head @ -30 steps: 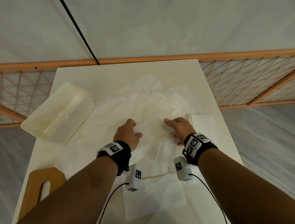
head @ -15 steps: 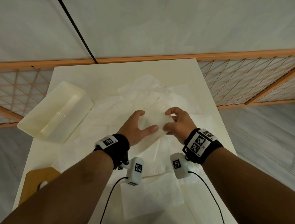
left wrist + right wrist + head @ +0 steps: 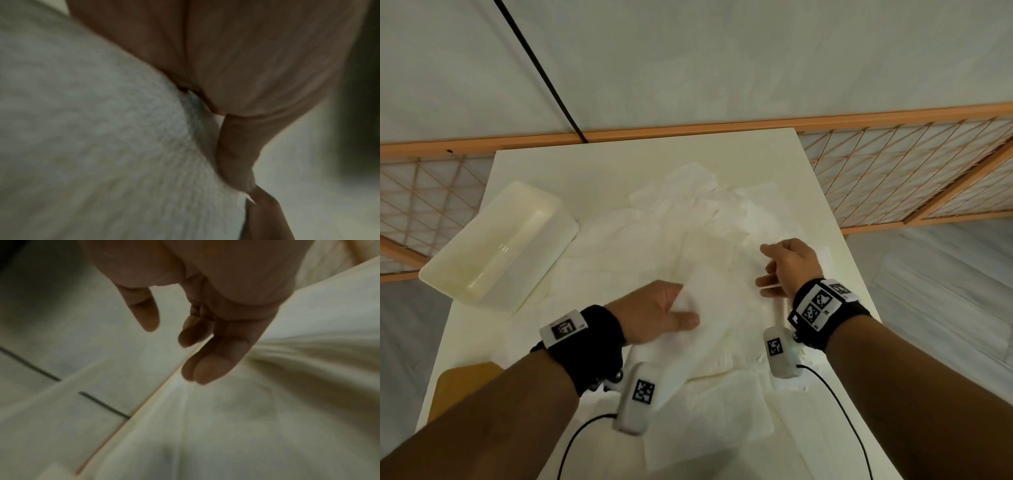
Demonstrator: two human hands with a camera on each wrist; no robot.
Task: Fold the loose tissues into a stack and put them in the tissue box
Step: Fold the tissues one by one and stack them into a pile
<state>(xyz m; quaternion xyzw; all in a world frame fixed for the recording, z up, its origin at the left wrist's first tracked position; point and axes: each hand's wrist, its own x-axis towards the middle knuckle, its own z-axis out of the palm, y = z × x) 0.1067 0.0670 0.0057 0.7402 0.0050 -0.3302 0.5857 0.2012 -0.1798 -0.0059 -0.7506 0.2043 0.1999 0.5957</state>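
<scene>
Head view: the tissue box (image 3: 496, 240), a pale open tub, sits on the tabletop (image 3: 592, 171) ahead and to the left of the left hand (image 3: 654, 313), and nothing can be made out inside it. Loose tissues (image 3: 698, 219) lie spread over the tabletop ahead of both hands and under them. One tissue (image 3: 722, 298) lies between the hands. The left hand's grip is on its near left edge: the thumb lies on top and the other fingers are hidden beneath the sheet. The right hand (image 3: 789, 265) hovers at the tissue's right side, fingers loosely bent and apart, with no hold on anything. A wooden board (image 3: 462, 380) lies just left of the left forearm.

Left wrist view: blurred, but the tissue (image 3: 102, 146) fills the space left of the left hand (image 3: 236, 73), and it is pinched between thumb and fingers (image 3: 232, 154).

Right wrist view: the right hand (image 3: 216, 296) hangs above the tabletop edge (image 3: 144, 404), its fingers (image 3: 213, 365) slack and its grip empty; tissues (image 3: 267, 410) lie below and to its right, and floor (image 3: 61, 353) shows to its left.
</scene>
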